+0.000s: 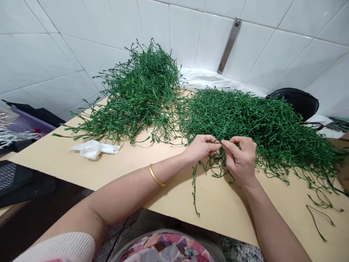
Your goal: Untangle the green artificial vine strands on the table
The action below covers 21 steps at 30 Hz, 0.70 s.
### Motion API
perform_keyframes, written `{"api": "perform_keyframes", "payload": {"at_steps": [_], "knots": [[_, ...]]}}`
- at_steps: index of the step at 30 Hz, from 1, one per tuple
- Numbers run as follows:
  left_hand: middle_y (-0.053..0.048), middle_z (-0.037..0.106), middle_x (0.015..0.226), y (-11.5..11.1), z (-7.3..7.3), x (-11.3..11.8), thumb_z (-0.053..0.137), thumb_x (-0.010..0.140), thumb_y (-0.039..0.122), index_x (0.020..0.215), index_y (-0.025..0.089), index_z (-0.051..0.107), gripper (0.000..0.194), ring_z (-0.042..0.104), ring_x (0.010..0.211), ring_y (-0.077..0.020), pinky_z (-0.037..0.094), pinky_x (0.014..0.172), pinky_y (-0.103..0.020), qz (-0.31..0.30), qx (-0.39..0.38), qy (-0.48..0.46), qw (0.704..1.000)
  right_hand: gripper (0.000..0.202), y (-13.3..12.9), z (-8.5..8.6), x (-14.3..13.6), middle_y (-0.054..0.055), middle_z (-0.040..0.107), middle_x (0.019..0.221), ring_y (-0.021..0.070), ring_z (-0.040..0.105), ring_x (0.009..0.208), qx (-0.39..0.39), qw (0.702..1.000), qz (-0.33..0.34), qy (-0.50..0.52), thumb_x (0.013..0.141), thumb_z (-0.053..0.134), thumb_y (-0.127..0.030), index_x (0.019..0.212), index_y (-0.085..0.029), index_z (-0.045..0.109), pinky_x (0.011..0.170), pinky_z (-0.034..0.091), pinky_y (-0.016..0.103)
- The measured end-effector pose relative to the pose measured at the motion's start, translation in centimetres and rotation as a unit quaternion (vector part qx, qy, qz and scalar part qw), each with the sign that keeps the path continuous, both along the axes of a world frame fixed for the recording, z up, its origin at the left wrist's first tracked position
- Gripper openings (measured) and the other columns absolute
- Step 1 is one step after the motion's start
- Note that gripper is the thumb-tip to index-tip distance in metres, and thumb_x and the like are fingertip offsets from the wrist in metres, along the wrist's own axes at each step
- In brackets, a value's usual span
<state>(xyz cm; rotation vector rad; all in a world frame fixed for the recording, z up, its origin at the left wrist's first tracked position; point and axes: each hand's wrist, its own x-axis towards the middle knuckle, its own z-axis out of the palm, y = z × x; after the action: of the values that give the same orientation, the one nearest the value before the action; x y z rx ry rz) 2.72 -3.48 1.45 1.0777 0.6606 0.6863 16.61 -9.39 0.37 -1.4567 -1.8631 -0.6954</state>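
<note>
Fingertips of my left hand [204,147] and my right hand [241,155] meet in a pinch over the front edge of a tangled heap of thin green plastic stems [231,112]. Between them is a bit of green stem, mostly hidden by the fingers. From below my left hand a knotted green strand [194,193] hangs or lies toward the table's front edge. A second, taller pile of green stems [141,91] stands to the left. Loose stems [319,214] lie at the right.
A crumpled white tissue [94,149] lies on the tan tabletop [163,198], left of my arms. Behind the heap are a black round object [294,102] and white plastic sheeting [201,77]. A metal bracket [229,45] is fixed to the tiled wall.
</note>
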Motion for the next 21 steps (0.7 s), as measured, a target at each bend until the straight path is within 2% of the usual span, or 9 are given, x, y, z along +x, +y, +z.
{"api": "perform_keyframes", "payload": {"at_steps": [3,5,8,10,12,16,21], "knots": [[0.006,0.043,0.045,0.2,0.1,0.0,0.068,0.059,0.022,0.06,0.013,0.052,0.019,0.03,0.039,-0.0015,0.017,0.041,-0.019,0.015,-0.005,-0.002,1.0,0.017,0.0,0.2,-0.3,0.003,0.056,0.07,0.0176,0.049,0.073,0.027,1.0,-0.005,-0.014,0.078,0.055,-0.016,0.091,-0.023,0.062,0.069,0.035,0.033],[0.006,0.044,0.047,0.3,0.1,0.0,0.068,0.057,0.02,0.059,0.013,0.055,0.015,0.031,0.04,-0.0018,0.02,0.042,-0.02,0.051,-0.009,0.004,0.999,0.017,-0.1,0.3,-0.6,0.003,0.059,0.072,0.0166,0.052,0.072,0.033,0.999,0.014,0.015,0.078,0.055,-0.014,0.093,-0.02,0.06,0.071,0.036,0.033],[0.003,0.05,0.056,0.5,0.1,0.1,0.069,0.052,0.013,0.054,0.013,0.059,0.011,0.044,0.052,-0.0044,0.033,0.051,-0.02,0.136,0.042,0.007,0.99,0.011,-0.3,0.5,-1.0,0.004,0.062,0.074,0.0154,0.054,0.071,0.028,0.997,0.045,0.058,0.079,0.053,-0.012,0.088,-0.018,0.057,0.073,0.039,0.032],[0.002,0.053,0.06,0.6,0.0,0.1,0.07,0.051,0.012,0.054,0.013,0.061,0.01,0.047,0.058,-0.0056,0.036,0.056,-0.021,0.154,0.064,-0.004,0.986,0.01,-0.3,0.4,-1.3,0.004,0.063,0.076,0.0162,0.055,0.074,-0.002,0.997,0.057,0.055,0.079,0.053,-0.012,0.087,-0.017,0.057,0.073,0.039,0.032],[0.002,0.052,0.056,0.7,0.0,0.1,0.07,0.053,0.014,0.056,0.012,0.061,0.01,0.044,0.052,-0.0046,0.034,0.051,-0.02,0.129,0.033,-0.023,0.991,0.013,-0.3,0.3,-1.4,0.006,0.064,0.082,0.0179,0.055,0.079,-0.036,0.996,0.058,0.05,0.08,0.051,-0.014,0.09,-0.017,0.058,0.073,0.04,0.033],[0.003,0.048,0.049,0.8,-0.1,-0.1,0.067,0.06,0.016,0.059,0.011,0.055,0.013,0.029,0.038,-0.001,0.017,0.038,-0.018,0.062,-0.083,-0.056,0.993,0.018,-0.2,0.2,-1.3,0.008,0.062,0.092,0.0207,0.053,0.088,-0.064,0.995,0.041,0.064,0.081,0.05,-0.017,0.096,-0.017,0.059,0.076,0.04,0.035],[0.0,0.05,0.054,1.1,0.0,-0.3,0.062,0.065,0.013,0.062,0.01,0.053,0.01,0.028,0.038,0.0,0.016,0.037,-0.016,-0.035,-0.157,-0.105,0.982,0.018,-0.3,0.4,-1.1,0.009,0.06,0.099,0.0214,0.052,0.094,-0.082,0.987,0.063,0.125,0.081,0.05,-0.02,0.097,-0.018,0.058,0.081,0.041,0.037]]}}
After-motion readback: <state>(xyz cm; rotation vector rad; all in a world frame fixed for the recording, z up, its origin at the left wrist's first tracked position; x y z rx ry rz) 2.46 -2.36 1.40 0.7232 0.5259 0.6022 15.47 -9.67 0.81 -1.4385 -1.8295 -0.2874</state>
